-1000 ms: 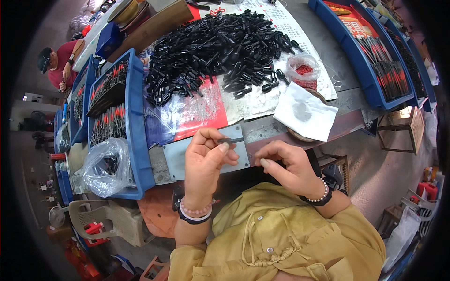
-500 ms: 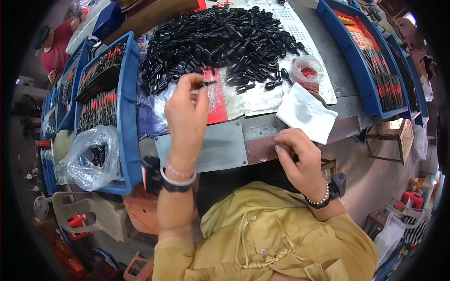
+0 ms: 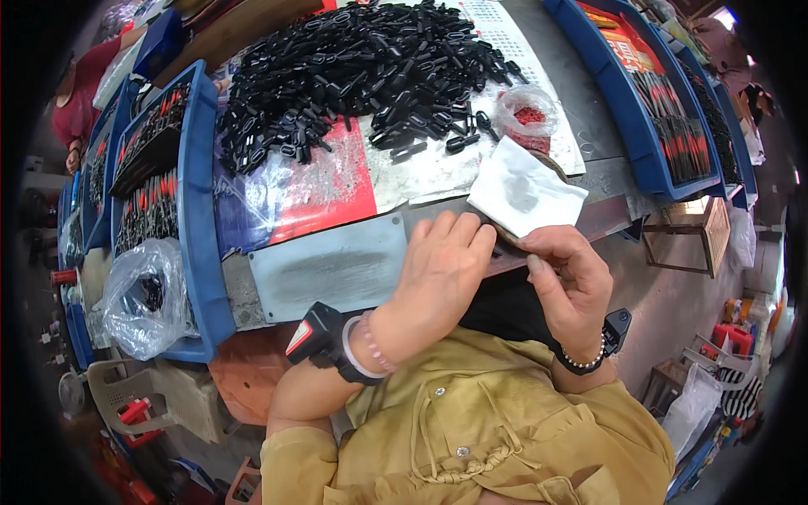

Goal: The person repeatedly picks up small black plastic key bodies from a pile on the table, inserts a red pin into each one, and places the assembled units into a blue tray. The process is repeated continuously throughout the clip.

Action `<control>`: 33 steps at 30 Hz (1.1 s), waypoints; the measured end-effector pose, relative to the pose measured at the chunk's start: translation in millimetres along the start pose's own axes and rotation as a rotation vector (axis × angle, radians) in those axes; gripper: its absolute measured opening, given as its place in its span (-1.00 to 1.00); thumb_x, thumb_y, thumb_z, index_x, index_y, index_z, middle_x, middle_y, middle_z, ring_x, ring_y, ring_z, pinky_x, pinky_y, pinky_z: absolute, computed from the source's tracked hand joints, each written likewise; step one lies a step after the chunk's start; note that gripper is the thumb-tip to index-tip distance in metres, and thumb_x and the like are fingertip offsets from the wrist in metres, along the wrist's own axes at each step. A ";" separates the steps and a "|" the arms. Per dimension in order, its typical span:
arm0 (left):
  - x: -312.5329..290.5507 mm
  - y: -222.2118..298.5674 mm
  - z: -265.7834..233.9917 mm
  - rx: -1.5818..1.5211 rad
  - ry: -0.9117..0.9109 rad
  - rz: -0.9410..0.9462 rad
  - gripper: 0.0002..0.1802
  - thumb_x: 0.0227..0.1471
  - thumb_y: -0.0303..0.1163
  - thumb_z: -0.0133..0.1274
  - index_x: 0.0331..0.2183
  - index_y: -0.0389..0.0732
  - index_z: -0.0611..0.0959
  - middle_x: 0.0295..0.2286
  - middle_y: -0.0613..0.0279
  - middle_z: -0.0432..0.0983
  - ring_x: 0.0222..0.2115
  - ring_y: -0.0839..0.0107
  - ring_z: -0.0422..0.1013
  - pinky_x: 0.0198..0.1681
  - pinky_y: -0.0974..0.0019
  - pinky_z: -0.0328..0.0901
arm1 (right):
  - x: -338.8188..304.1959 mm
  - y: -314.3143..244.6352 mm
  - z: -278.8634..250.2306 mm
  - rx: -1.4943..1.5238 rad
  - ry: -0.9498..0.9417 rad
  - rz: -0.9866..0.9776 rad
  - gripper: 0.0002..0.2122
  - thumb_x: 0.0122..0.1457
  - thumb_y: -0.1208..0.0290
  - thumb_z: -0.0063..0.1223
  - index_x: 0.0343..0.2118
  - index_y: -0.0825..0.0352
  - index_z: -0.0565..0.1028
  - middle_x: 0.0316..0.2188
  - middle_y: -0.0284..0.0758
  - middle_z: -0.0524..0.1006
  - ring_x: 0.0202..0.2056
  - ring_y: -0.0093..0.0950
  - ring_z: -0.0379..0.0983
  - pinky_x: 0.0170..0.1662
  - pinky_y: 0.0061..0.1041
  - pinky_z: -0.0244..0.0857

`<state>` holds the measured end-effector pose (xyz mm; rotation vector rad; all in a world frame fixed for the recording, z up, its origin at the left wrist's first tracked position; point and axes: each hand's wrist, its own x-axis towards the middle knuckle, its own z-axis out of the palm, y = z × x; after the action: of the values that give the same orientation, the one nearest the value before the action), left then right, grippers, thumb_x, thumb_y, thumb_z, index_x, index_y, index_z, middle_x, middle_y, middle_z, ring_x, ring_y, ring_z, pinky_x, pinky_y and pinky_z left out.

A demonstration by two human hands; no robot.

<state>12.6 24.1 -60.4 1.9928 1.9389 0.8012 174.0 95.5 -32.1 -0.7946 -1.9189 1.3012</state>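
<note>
My left hand [image 3: 446, 265] is at the table's front edge, back of the hand up and fingers curled down. The small black slotted part that it held a moment ago is mostly hidden beneath its fingers. Close on its right is my right hand [image 3: 574, 286], thumb and forefinger pinched together; whatever is between them is too small to make out. Just beyond the right hand lies a white cloth [image 3: 526, 189] with a grey smudge. Behind that stands a clear bag of tiny red pieces [image 3: 528, 118]. A big heap of black slotted parts [image 3: 362, 76] covers the far table.
Blue bins with black and red parts flank me, one at left [image 3: 202, 202] and one at right [image 3: 623, 109]. A clear plastic bag [image 3: 147, 295] rests on the left bin. A metal plate [image 3: 328, 265] lines the front edge. Another person [image 3: 80, 101] is at far left.
My left hand has come from the heap toward me and to the right, bringing the black part beside my right hand. The right hand has shifted slightly, still pinched. The view has shifted slightly.
</note>
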 end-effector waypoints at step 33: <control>-102.1 13.3 -33.4 -1.529 0.146 -0.687 -0.74 -0.01 -0.60 0.03 -0.21 -0.37 0.43 -0.36 0.02 0.52 -0.47 0.43 0.44 -0.34 0.45 0.35 | 163.1 53.0 -27.7 -1.047 -0.307 -0.165 -0.84 -0.08 0.47 -0.04 -0.46 0.31 0.57 -0.46 -0.12 0.54 -0.36 -0.14 0.48 -0.30 -0.26 0.35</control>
<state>9.4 -83.3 -47.5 0.3526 1.1031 1.4928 106.8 255.3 -42.9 -0.8961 -2.8589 0.2312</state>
